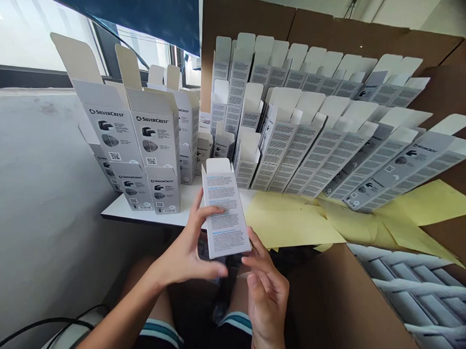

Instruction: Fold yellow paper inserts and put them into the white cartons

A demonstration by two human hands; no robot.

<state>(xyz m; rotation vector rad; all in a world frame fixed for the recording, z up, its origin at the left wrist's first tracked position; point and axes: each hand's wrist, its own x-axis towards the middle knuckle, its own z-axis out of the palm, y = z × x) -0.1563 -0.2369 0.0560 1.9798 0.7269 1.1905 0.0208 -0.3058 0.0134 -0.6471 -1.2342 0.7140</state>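
A small grey-white carton [227, 212] with printed text blocks on its facing side is in front of me, tilted slightly, its top flap standing up. My left hand [188, 244] holds it from the left, the index finger across its printed face and the thumb spread below its bottom end. At its lower right corner is my right hand [265, 285], index fingertip against the edge, thumb and other fingers apart. Behind stand rows of similar cartons with raised flaps, such as a carton marked SilverCrest [152, 128] on the left.
The cartons stand on a white tabletop [119, 207]. Yellow paper sheets [292, 217] lie over its right part. A large cardboard box [339, 300] is at the lower right, beside packed grey pieces [416, 293]. A wall [37, 188] borders the left, and a black cable [40, 320] runs at lower left.
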